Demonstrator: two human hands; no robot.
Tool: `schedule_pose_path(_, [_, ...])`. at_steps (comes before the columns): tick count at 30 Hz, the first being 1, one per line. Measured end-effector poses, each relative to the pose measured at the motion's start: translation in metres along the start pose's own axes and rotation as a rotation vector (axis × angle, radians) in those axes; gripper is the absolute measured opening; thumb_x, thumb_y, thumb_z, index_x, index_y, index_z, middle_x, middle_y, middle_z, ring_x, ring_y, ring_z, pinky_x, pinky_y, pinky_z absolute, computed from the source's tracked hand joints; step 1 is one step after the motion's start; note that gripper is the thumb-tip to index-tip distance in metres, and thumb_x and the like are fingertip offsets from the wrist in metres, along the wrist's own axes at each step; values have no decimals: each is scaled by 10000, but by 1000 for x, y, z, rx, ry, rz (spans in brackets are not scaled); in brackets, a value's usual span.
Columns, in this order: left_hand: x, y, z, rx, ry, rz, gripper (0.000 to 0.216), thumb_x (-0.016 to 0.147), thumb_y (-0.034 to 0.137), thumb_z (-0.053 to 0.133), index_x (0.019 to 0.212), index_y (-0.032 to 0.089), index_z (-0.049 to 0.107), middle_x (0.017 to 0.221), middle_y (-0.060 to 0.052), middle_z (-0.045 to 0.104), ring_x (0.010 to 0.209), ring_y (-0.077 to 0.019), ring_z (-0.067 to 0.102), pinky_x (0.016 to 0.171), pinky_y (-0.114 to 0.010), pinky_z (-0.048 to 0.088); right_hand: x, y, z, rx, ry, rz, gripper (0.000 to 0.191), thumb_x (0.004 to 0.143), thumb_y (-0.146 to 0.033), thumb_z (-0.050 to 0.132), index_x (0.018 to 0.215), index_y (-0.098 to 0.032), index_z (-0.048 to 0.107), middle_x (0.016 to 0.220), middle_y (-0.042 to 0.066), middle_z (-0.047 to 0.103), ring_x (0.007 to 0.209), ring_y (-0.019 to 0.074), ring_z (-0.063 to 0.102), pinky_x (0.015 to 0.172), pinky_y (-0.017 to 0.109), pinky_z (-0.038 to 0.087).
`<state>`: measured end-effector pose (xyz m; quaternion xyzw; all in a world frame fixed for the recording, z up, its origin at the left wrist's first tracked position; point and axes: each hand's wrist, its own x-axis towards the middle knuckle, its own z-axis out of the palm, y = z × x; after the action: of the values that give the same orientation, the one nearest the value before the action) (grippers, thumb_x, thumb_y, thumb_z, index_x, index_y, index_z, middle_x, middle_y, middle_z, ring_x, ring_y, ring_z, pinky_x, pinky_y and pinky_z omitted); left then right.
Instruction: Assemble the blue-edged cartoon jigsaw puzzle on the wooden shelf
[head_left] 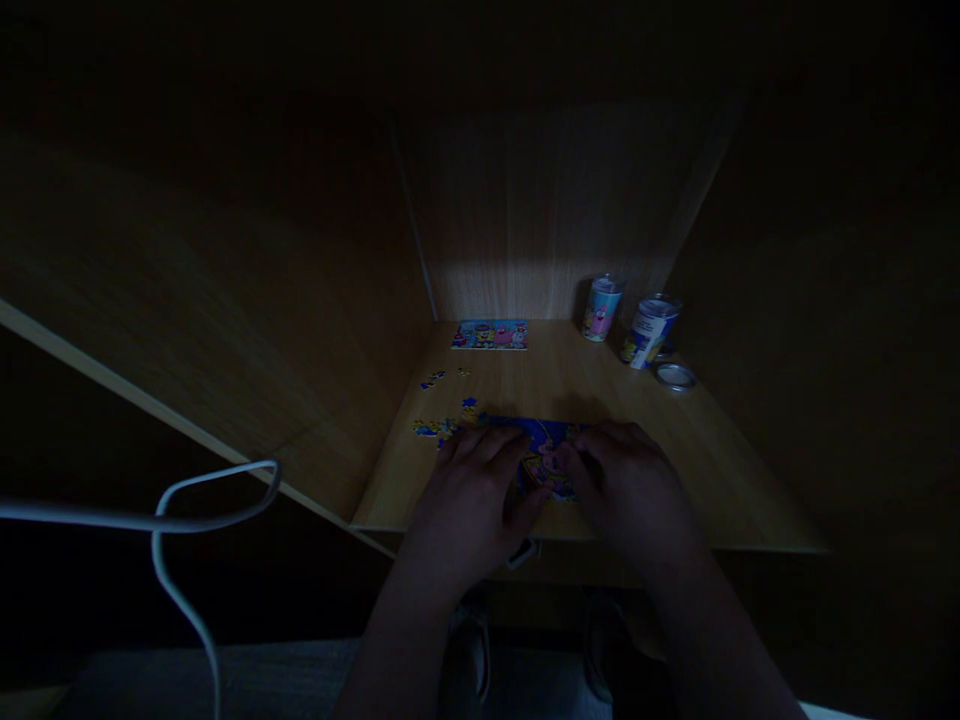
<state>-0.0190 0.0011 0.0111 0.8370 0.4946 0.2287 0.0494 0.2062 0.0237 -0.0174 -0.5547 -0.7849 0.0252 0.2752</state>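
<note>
A partly assembled jigsaw puzzle (550, 455) with a blue and pink cartoon picture lies near the front edge of a wooden shelf. Over its left part rests my left hand (480, 480), fingers spread and thumb apart. My right hand (626, 480) lies on the right part, with bent fingers and the thumb held away from them; I see nothing gripped in it. Both hands cover much of the picture. Loose puzzle pieces (431, 428) lie in a cluster left of my left hand, and one blue piece (469, 404) sits just above the puzzle.
More pieces (433, 380) lie farther back on the left. At the back stands a cartoon picture card (490, 335). Two cartoon-printed cans (600, 308) (649, 332) and a round lid (675, 376) are at the right. A white cable (187, 520) hangs at left. The light is dim.
</note>
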Motion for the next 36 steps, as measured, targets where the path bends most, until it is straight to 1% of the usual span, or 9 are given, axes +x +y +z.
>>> schedule_pose_path(7, [0, 0, 0, 5, -16, -11, 396, 1063, 413, 721, 1423, 251, 705, 1462, -84, 736, 1358, -336, 660, 1258, -597, 474, 0, 0, 0, 5, -3, 5, 242, 1101, -352, 569, 927, -241, 696, 953, 80, 743, 972, 277, 671, 907, 430, 514])
schedule_pose_path(11, [0, 1, 0, -4, -9, -16, 375, 1059, 408, 729, 1402, 257, 718, 1449, -89, 741, 1340, -330, 673, 1223, -596, 508, 1, -1, -1, -10, -6, 3, 228, 1100, -343, 576, 941, -243, 704, 965, 85, 749, 995, 281, 679, 917, 430, 519])
schedule_pose_path(17, [1, 2, 0, -4, -8, -24, 380, 1050, 405, 737, 1404, 268, 719, 1429, -92, 749, 1322, -340, 681, 1203, -613, 518, 0, -3, -1, -10, 10, -3, 240, 1101, -345, 575, 913, -246, 686, 950, 78, 743, 963, 283, 663, 892, 432, 518])
schedule_pose_path(25, [0, 0, 3, 2, -8, -21, 375, 1068, 426, 717, 1403, 259, 717, 1438, -85, 745, 1330, -331, 674, 1213, -583, 508, 0, -1, 0, -16, -10, 9, 238, 1105, -355, 574, 928, -245, 688, 962, 77, 743, 973, 282, 664, 899, 436, 517])
schedule_pose_path(33, [1, -1, 2, 0, -13, -13, 379, 1060, 402, 727, 1406, 249, 710, 1448, -82, 744, 1336, -327, 674, 1235, -579, 492, 0, -2, -1, -12, 5, 17, 223, 1095, -333, 584, 926, -243, 699, 968, 80, 749, 1005, 286, 675, 930, 436, 521])
schedule_pose_path(36, [1, -1, 2, -3, 1, -5, 383, 1059, 395, 731, 1413, 253, 704, 1446, -79, 747, 1328, -327, 679, 1223, -580, 502, 0, -3, -1, -4, 7, 14, 215, 1095, -330, 588, 933, -241, 698, 969, 77, 749, 993, 280, 672, 916, 426, 519])
